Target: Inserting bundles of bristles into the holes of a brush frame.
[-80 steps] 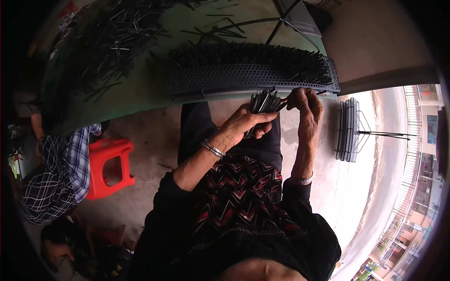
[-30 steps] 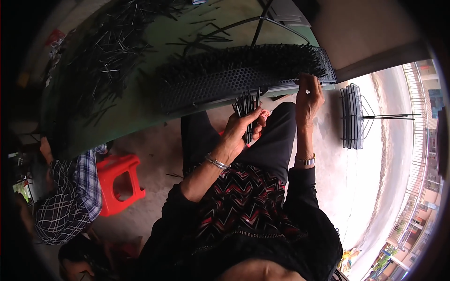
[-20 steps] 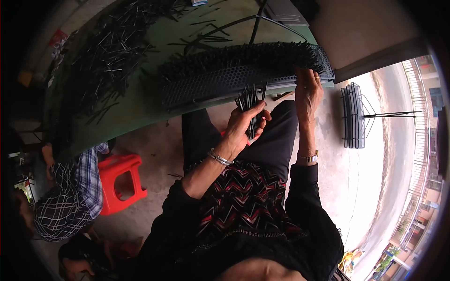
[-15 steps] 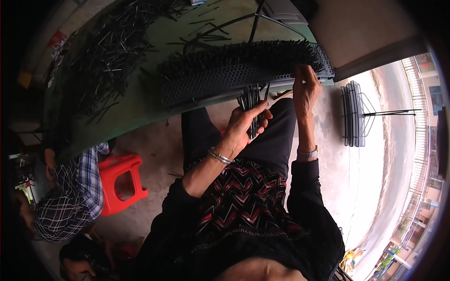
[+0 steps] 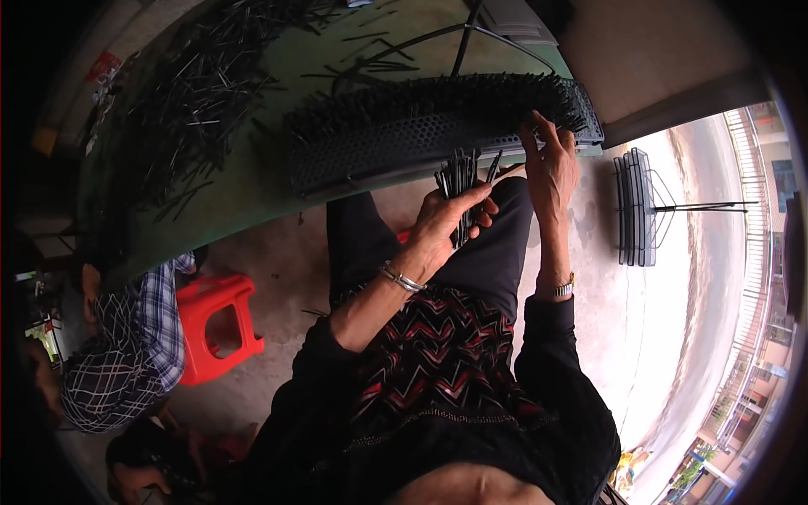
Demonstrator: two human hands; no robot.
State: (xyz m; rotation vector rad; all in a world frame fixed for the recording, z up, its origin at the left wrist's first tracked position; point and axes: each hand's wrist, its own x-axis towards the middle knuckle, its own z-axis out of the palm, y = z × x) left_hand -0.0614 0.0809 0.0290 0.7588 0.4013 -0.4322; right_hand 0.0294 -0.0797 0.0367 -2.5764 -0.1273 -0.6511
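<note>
A long black perforated panel [image 5: 370, 145] lies along the near edge of the green table [image 5: 244, 209]. Dense black strips [image 5: 438, 94] stand up like bristles along its far side, while the holes nearer me show bare. My left hand [image 5: 450, 220] is closed round a bundle of thin black strips [image 5: 459, 181], just below the panel's near edge; one strip sticks out apart by the thumb. At the panel's right end, my right hand [image 5: 551, 160] has its fingertips bent in a pinch against the bristles. Whatever is between those fingertips is too small to make out.
Loose black strips [image 5: 194, 109] are heaped on the table's left. A thin black metal frame [image 5: 461, 46] rises behind the panel. Stacked similar panels with a rod frame [image 5: 635, 206] stand on the floor at right. A red stool [image 5: 219, 328] and a person in plaid [image 5: 160, 324] are at left.
My right hand has shifted slightly at the panel's right end, its fingers spreading somewhat. The left hand with the bundle has moved a little to the right, and the separate strip now tilts rightward.
</note>
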